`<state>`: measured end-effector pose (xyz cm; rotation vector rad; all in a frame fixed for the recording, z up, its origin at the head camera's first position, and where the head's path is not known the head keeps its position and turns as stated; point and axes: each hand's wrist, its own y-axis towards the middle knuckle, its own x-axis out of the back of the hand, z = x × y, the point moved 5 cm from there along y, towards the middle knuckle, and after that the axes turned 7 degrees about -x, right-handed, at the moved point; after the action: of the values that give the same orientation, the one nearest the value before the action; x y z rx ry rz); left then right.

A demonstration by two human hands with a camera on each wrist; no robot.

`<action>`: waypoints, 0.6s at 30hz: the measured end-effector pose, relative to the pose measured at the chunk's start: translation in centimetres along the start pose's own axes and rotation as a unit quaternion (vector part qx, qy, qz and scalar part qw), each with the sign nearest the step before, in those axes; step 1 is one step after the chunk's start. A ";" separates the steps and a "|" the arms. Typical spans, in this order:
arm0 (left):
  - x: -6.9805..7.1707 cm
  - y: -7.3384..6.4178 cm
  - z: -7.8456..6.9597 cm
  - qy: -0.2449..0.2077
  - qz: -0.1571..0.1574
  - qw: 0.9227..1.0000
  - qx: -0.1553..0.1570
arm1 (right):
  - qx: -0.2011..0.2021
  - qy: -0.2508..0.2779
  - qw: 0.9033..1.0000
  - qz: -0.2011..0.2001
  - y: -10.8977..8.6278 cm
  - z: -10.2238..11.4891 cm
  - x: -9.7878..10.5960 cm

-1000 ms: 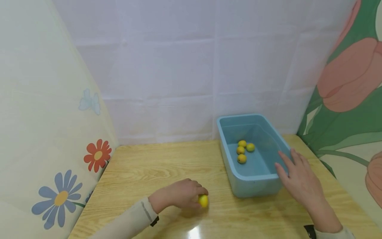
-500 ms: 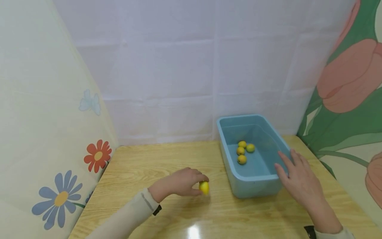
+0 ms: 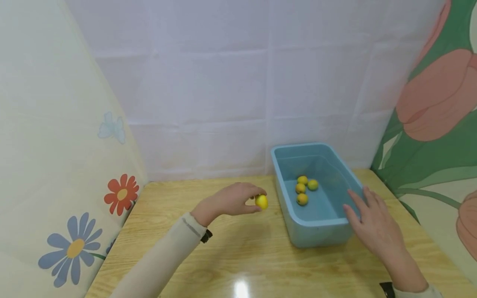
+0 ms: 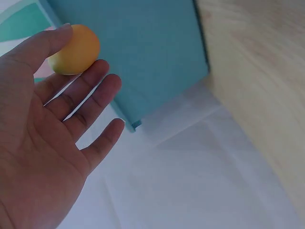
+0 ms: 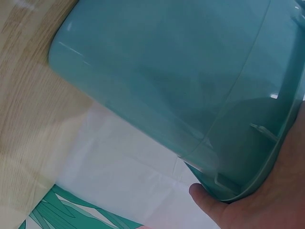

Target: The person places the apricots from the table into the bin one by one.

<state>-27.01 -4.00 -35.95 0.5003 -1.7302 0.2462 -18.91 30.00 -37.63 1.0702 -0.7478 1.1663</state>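
My left hand (image 3: 238, 199) pinches a small yellow fruit (image 3: 262, 202) between thumb and fingertips, above the table and just left of the blue plastic bin (image 3: 298, 223). The left wrist view shows the fruit (image 4: 76, 50) as round and yellow-orange with a greenish patch; the other fingers of the hand (image 4: 52, 124) are spread and hold nothing. With its fingers spread and fairly straight, my right hand (image 3: 376, 219) rests at the bin's near right corner. In the right wrist view a finger (image 5: 207, 202) shows against the rim; the other fingers are hidden.
Several similar yellow fruits (image 3: 302, 199) lie on the bin's floor, toward its left side. The bin stands on a wood-grain table (image 3: 208, 265), before a white cloth backdrop (image 3: 208, 91). Flower-printed panels (image 3: 76, 248) flank the table.
The left hand has lifted the fruit off the table and carried it up and away from me, slightly rightward, to beside the bin. The right hand and bin have stayed put.
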 end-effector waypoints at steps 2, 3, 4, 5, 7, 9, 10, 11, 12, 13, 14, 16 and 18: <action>0.9 0.9 0.2 -0.012 -0.009 1.000 0.000 | -0.001 0.000 1.000 0.001 0.0 0.0 -0.1; 1.3 1.4 0.2 -0.019 -0.013 1.000 0.001 | -0.001 0.000 1.000 0.001 0.0 -0.1 -0.1; 1.7 1.9 0.3 -0.029 -0.018 0.999 0.002 | -0.002 0.000 1.000 0.003 -0.1 -0.1 -0.1; 2.1 2.4 0.3 -0.040 -0.021 0.999 0.002 | -0.002 -0.001 1.000 0.004 -0.1 -0.1 -0.1; 2.8 3.6 0.3 -0.058 -0.027 0.998 0.005 | -0.003 -0.002 1.000 0.007 0.0 -0.2 -0.1; 3.3 4.8 0.5 -0.068 -0.027 0.997 0.013 | -0.003 -0.004 1.000 0.009 0.0 -0.2 0.0; 3.4 5.4 0.5 -0.071 -0.026 0.997 0.018 | -0.003 -0.004 1.000 0.010 0.0 -0.2 0.0; 3.6 6.0 0.5 -0.071 -0.024 0.997 0.023 | -0.003 -0.004 1.000 0.011 0.1 -0.2 0.0; 3.7 6.6 0.6 -0.069 -0.024 0.997 0.028 | -0.003 -0.002 1.000 0.012 0.1 -0.2 0.0; 3.8 7.2 0.6 -0.069 -0.023 0.997 0.032 | -0.003 -0.002 1.000 0.013 0.1 -0.2 0.0; 3.8 7.8 0.6 -0.067 -0.023 0.997 0.034 | -0.003 -0.002 1.000 0.012 0.2 -0.2 0.0; 4.0 9.0 0.6 -0.065 -0.025 0.997 0.033 | -0.004 -0.002 1.000 0.013 0.2 -0.2 0.0; 3.9 10.0 0.5 -0.066 -0.025 0.997 0.034 | -0.005 0.000 1.000 0.018 0.1 -0.1 0.0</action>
<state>-32.63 3.82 -31.22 0.6211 -1.8389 0.2407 -19.04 30.14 -37.65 1.0522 -0.7754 1.1905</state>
